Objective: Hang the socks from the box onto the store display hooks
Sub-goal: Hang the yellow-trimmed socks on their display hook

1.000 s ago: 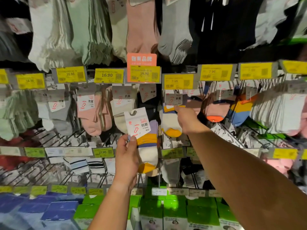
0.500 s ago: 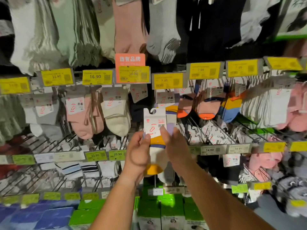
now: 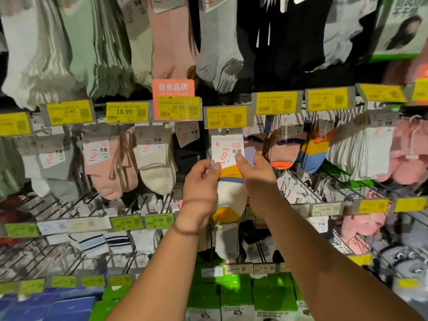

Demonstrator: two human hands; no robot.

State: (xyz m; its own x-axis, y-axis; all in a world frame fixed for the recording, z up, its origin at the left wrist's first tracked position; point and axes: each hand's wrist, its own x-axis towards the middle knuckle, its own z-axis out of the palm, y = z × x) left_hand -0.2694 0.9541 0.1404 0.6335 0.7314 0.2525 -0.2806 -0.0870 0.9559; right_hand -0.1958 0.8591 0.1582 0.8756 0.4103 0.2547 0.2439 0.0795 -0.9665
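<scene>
A pair of white socks with yellow and blue bands (image 3: 231, 193) carries a white card header (image 3: 227, 147). My left hand (image 3: 200, 188) pinches the card's left lower edge and my right hand (image 3: 257, 177) pinches its right lower edge. The card's top hole sits right under the yellow 7.99 price tag (image 3: 225, 117), at the tip of a display hook (image 3: 225, 130); I cannot tell whether the hook passes through the hole. The box is not in view.
Rows of hooks hold more socks: pink (image 3: 108, 167) and cream (image 3: 157, 167) pairs to the left, orange and blue pairs (image 3: 298, 149) to the right, long socks above. Green boxes (image 3: 234, 295) and blue boxes (image 3: 51, 306) stand on the bottom shelf.
My right hand left the socks hanging on the hook and joined my left hand on the pair. Both hands lifted the pair up and right to the 7.99 hook.
</scene>
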